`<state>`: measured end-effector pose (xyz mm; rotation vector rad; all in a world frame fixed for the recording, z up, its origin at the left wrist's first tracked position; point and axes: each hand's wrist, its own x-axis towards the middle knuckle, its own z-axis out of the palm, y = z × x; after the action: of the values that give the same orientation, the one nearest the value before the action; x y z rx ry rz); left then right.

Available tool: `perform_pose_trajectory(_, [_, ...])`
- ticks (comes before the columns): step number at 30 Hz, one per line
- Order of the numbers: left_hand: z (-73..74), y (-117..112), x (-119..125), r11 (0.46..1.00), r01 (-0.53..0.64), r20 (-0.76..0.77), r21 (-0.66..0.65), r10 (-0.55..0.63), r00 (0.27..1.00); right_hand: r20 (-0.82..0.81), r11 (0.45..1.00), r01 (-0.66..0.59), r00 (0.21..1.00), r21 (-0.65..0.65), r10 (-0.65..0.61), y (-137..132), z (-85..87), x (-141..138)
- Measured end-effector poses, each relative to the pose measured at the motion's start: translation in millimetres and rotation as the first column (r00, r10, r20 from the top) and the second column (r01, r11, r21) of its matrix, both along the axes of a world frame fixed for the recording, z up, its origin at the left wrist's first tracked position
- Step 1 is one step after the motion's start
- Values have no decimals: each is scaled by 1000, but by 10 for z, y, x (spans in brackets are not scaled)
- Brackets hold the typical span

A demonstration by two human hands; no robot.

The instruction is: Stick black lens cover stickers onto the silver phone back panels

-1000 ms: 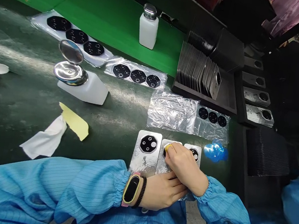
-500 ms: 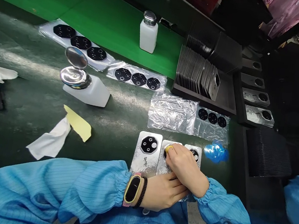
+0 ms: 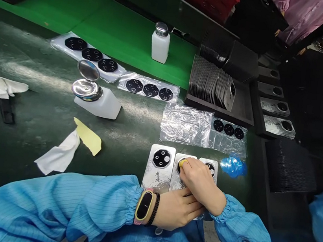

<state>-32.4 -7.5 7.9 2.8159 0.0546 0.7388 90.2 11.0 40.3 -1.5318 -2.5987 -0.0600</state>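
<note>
Three silvery phone back covers stand side by side before me: the left cover (image 3: 157, 176), the middle cover (image 3: 176, 183) and the right cover (image 3: 214, 175). Each has a black camera plate at its top end. My right hand (image 3: 198, 179) is closed, pinching a small yellow piece (image 3: 183, 162), perhaps cloth, against the middle cover's black plate. That plate is mostly hidden. Fingers stretched out, my left hand (image 3: 178, 209) lies flat across the lower ends of the middle and right covers, partly under my right hand.
A white bottle with a raised metal lid (image 3: 100, 101) stands left, another white bottle (image 3: 160, 43) behind. Yellow cloth (image 3: 88, 137) and white cloth (image 3: 59, 153) lie left. Bagged black plates (image 3: 150, 90) lie beyond. Right are blue film (image 3: 233, 165) and a black tray (image 3: 219, 109) of covers.
The view has shifted a little, so things at the left appear farther right and lower. Both hands keep nearly the same place and hold on the covers.
</note>
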Motion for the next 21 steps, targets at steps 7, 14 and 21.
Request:
perform_pose_trajectory(7, [-13,0,4,1000,6,16,0,-6,1000,-19,999,23,1000,-24,-24,7,-24,-11])
perform_pose_trajectory(14, [-72,-22,15,998,-26,75,48,23,997,-455,966,60,873,-252,-173,41,267,161])
perform_pose_trajectory(21, [-72,-27,4,994,-38,45,103,33,998,-565,899,109,744,-424,-357,0,433,245])
